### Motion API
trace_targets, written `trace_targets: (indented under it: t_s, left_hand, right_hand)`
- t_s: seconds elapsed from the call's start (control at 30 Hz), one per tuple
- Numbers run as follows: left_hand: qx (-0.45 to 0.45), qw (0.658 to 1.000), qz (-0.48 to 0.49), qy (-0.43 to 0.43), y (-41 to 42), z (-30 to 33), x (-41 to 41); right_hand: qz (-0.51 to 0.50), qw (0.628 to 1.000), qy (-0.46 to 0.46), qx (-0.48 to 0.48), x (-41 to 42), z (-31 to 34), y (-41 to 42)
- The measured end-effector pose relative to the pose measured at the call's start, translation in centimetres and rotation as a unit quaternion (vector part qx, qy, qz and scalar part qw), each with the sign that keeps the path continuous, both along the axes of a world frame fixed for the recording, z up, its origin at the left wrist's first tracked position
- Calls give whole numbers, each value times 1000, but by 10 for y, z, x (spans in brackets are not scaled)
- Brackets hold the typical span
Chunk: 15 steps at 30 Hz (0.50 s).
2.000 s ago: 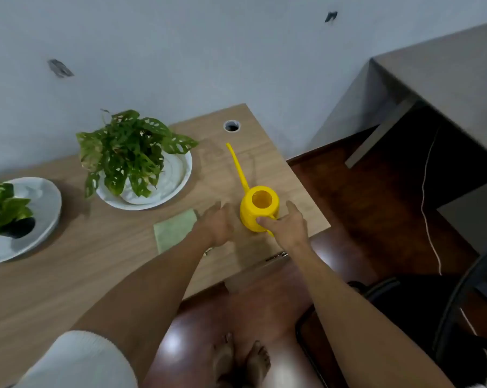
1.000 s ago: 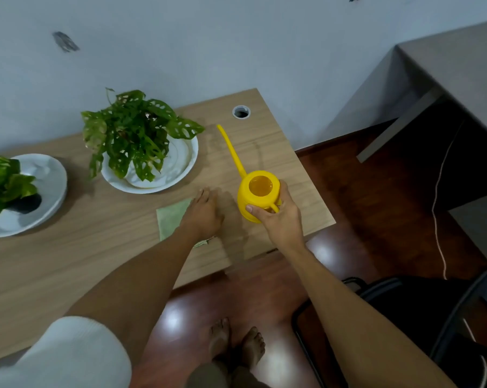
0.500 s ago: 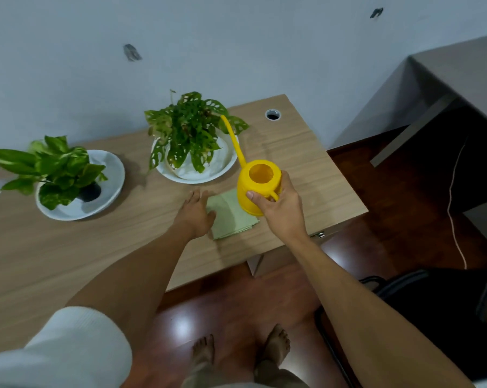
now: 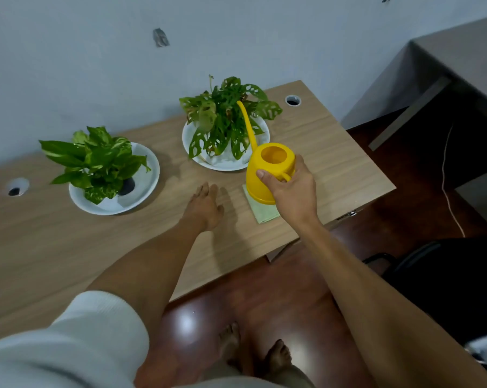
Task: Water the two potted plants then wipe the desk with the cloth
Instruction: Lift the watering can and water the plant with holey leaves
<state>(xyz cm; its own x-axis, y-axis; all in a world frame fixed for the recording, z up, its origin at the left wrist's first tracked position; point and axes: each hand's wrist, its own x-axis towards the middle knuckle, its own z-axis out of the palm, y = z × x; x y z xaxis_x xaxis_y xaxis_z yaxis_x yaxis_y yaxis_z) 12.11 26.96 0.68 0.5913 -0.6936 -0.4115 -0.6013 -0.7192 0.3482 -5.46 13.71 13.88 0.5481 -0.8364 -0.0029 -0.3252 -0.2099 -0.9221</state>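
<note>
My right hand (image 4: 292, 191) grips the handle of a yellow watering can (image 4: 266, 169), held just above the desk. Its long thin spout reaches up into the leaves of the holey-leafed plant (image 4: 222, 119), which sits on a white plate (image 4: 225, 163). A second plant (image 4: 96, 158) with broad variegated leaves stands on another white plate (image 4: 141, 189) to the left. A pale green cloth (image 4: 262, 212) lies folded under the can, mostly hidden by it and my hand. My left hand (image 4: 203, 207) rests flat on the wooden desk (image 4: 54, 247), fingers together, holding nothing.
Two round cable holes sit in the desk, one (image 4: 292, 100) at the far right corner and one (image 4: 16, 189) at the left. The desk's right edge drops to a dark red floor (image 4: 264, 298). A black chair (image 4: 447, 275) and a grey table (image 4: 461, 60) stand to the right.
My right hand closed on the can's handle, lifted it and carried it left over the cloth, spout into the nearer plant. My left hand slid off the cloth onto bare desk.
</note>
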Motion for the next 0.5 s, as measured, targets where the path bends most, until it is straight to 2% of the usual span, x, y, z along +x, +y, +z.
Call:
trace_targets:
  t_s: [0.27,0.5]
  left_hand:
    - [4,1000,-25,-13,14,-43,13]
    - [-9,1000,14,6,22,-60,2]
  right_hand:
    - [1,999,49,-17,15,25,6]
    - [10,994,95,-55,28,58,0]
